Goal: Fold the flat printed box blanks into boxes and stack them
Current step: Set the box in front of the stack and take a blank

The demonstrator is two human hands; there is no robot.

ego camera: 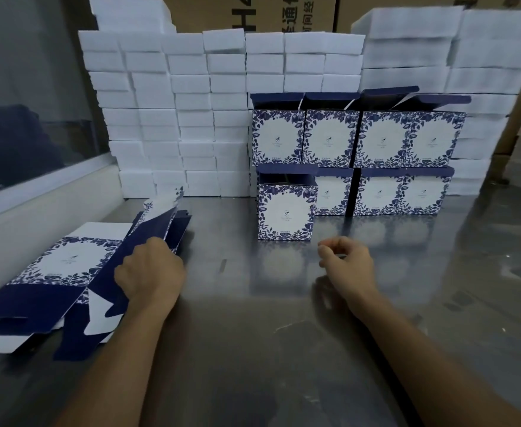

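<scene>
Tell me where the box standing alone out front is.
In the head view, the lone box stands centre on the metal table, before the stacked boxes, beyond the right hand.

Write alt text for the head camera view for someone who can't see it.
A person's left hand lifts a flat box blank off a pile of blanks on a steel table; the right hand hovers empty. Behind, folded blue floral boxes stand stacked before white foam blocks.
</scene>
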